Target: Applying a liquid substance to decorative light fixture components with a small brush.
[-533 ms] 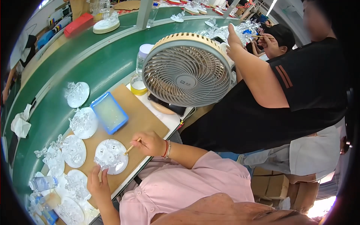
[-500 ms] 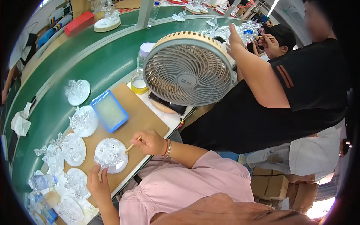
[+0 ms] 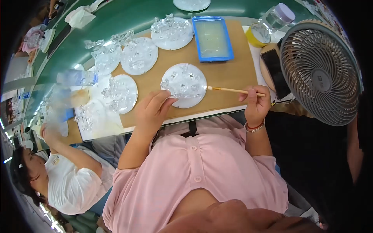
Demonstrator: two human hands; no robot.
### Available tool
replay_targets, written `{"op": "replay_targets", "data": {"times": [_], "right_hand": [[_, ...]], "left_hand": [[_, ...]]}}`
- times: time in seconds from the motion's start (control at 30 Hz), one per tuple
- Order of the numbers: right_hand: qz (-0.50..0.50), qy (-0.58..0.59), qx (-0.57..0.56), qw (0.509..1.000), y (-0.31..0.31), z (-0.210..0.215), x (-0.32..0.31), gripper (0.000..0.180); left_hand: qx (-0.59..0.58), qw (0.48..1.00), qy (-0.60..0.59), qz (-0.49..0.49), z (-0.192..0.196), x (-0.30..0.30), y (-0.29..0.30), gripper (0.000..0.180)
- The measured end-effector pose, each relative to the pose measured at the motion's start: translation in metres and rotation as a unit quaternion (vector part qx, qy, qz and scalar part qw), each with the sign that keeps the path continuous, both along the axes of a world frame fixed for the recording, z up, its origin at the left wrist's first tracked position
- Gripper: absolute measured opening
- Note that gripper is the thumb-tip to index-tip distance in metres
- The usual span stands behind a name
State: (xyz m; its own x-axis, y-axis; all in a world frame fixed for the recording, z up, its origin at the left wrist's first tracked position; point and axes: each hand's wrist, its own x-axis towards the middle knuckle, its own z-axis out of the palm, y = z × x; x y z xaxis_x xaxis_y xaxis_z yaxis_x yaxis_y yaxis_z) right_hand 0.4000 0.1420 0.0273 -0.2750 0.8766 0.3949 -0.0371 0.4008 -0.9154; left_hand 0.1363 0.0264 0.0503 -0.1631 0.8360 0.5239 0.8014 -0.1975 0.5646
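Observation:
In front of me a round white disc (image 3: 190, 101) bears clear plastic pieces (image 3: 179, 86). My left hand (image 3: 152, 108) is at its lower left edge, with bent thumb and fingertips pinched on the rim; whether they also grip a clear piece is hard to tell. A small brush (image 3: 229, 90) with a light wooden handle is held in my right hand (image 3: 257, 103). Its bristle tip points left, just right of the disc and apart from it. Behind the disc, slightly to the right, stands a blue tray (image 3: 200, 58) with a pale, translucent filling.
Several similar discs (image 3: 139, 56) with clear pieces lie left and behind. A grey fan (image 3: 320, 77), phone (image 3: 276, 70), yellow tape roll (image 3: 254, 37) and lidded clear jar (image 3: 274, 19) are at right. A co-worker (image 3: 74, 174) sits left, near a clear bottle (image 3: 77, 77).
My view has swung left, bringing the co-worker there into sight. The brush has come away from the disc to its right. My left hand has closed on the disc's edge.

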Motion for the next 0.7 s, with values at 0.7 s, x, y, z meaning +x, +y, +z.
{"op": "replay_targets", "data": {"times": [0.7], "right_hand": [[0.065,-0.163,0.176,0.969,0.015,0.009,-0.018,0.002]], "left_hand": [[-0.013,1.000,-0.002,-0.028,0.002,-0.002,0.000,0.030]]}}
